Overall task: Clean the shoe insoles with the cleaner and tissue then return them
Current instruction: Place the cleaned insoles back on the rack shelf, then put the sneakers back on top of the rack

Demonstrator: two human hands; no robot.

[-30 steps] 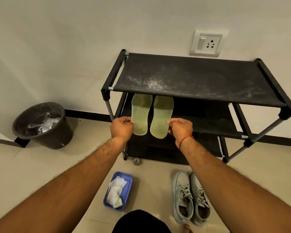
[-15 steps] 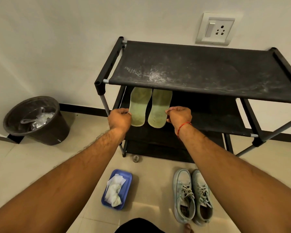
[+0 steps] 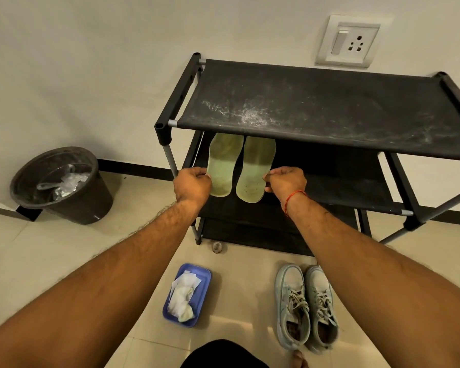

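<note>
Two pale green insoles lie side by side on the middle shelf of a black shoe rack (image 3: 329, 107). My left hand (image 3: 191, 185) pinches the outer edge of the left insole (image 3: 223, 163). My right hand (image 3: 286, 181) pinches the outer edge of the right insole (image 3: 255, 168). The toe ends of both insoles are hidden under the dusty top shelf. A blue tray (image 3: 202, 274) holding crumpled white tissue (image 3: 182, 298) sits on the floor below. A pair of light grey-green sneakers (image 3: 306, 304) stands to its right. No cleaner bottle is in view.
A dark bin (image 3: 64, 184) with plastic waste stands on the floor at the left by the wall. A wall socket (image 3: 348, 41) is above the rack. A small round object (image 3: 217, 247) lies at the rack's foot. The floor is beige tile.
The view shifted slightly; both hands stay at the insoles' outer edges on the middle shelf, with the insoles in about the same place.
</note>
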